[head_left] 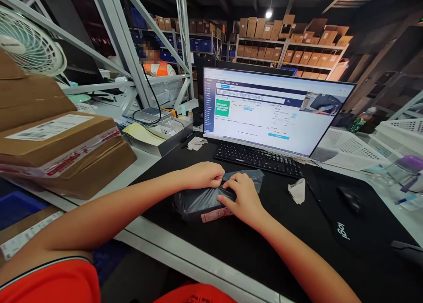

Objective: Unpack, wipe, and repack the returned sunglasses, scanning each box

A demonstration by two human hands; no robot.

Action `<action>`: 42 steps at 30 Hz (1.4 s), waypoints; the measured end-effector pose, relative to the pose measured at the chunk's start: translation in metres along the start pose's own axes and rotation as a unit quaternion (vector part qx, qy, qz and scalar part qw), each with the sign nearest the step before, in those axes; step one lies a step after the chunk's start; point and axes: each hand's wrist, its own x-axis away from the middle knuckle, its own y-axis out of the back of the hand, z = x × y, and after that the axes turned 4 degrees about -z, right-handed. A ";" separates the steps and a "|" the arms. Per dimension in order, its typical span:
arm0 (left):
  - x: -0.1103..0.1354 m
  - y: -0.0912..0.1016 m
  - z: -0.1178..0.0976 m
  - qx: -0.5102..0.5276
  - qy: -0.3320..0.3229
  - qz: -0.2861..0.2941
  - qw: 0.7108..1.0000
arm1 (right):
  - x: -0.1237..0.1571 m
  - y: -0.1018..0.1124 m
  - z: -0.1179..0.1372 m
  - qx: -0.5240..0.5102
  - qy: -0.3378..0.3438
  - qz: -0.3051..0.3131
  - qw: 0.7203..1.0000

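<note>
A package wrapped in dark grey plastic (194,201) lies on the black desk mat (185,245) in front of me. A pink label (216,214) with dark writing shows on its near side. My left hand (206,174) is closed in a fist on top of the wrapping, pinching the plastic. Close beside it, my right hand (243,195) has its fingers bent over the package's right part, with thumb and fingertips pressing on the plastic. A loose flap of the plastic (257,177) sticks out past the right hand. Whatever the wrapping contains is hidden.
Behind the package stand a black keyboard (257,158) and a monitor (264,117). A mouse (349,199) and crumpled paper (297,191) lie to the right. Cardboard boxes (66,175) and a fan (29,43) are at left. A person in an orange vest (161,69) is behind the frame.
</note>
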 end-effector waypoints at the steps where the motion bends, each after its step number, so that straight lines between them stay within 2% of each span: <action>1: -0.001 0.002 -0.001 -0.021 0.008 -0.006 1.000 | 0.002 0.001 0.001 -0.017 0.010 0.009 1.000; 5: -0.005 0.011 -0.001 -0.104 0.047 -0.027 0.993 | 0.007 0.015 0.008 -0.032 0.059 0.067 0.995; 11: 0.001 0.016 0.023 -0.163 0.108 -0.055 0.979 | 0.018 0.060 0.008 0.041 0.143 0.192 0.970; 14: 0.009 0.012 0.033 -0.156 0.130 -0.061 0.977 | 0.023 0.076 -0.004 0.068 0.120 0.231 0.963; 16: 0.016 0.008 0.032 -0.142 0.136 -0.073 0.978 | 0.024 0.081 -0.010 0.097 0.084 0.234 0.964; 18: 0.025 0.006 0.021 -0.120 0.123 -0.096 0.980 | 0.025 0.081 -0.007 0.136 0.071 0.226 0.962; 19: 0.030 0.006 0.014 -0.091 0.094 -0.109 0.985 | 0.025 0.078 -0.003 0.152 0.073 0.217 0.961; 21: 0.042 0.005 -0.003 0.011 -0.016 -0.119 0.993 | 0.027 0.067 0.012 0.158 0.097 0.202 0.962; 22: 0.047 0.004 -0.010 0.072 -0.078 -0.105 0.989 | 0.028 0.059 0.020 0.150 0.112 0.197 0.962; 24: 0.058 0.001 -0.018 0.153 -0.145 -0.067 0.975 | 0.030 0.040 0.034 0.137 0.137 0.182 0.964; 27: 0.069 -0.007 -0.017 0.142 -0.150 -0.059 0.977 | 0.031 0.015 0.043 0.158 0.154 0.155 0.963; 30: 0.078 -0.017 -0.007 0.076 -0.163 -0.077 0.981 | 0.029 0.004 0.035 0.162 0.193 0.160 0.954; 33: 0.088 -0.025 0.005 0.037 -0.167 -0.087 0.981 | 0.031 0.006 0.016 0.174 0.230 0.156 0.945; 39: 0.118 -0.044 0.038 0.018 -0.117 -0.127 0.985 | 0.053 0.025 -0.032 0.125 0.297 0.134 0.937; 42: 0.131 -0.052 0.036 0.027 -0.098 -0.168 0.981 | 0.056 0.032 -0.036 0.137 0.300 0.123 0.936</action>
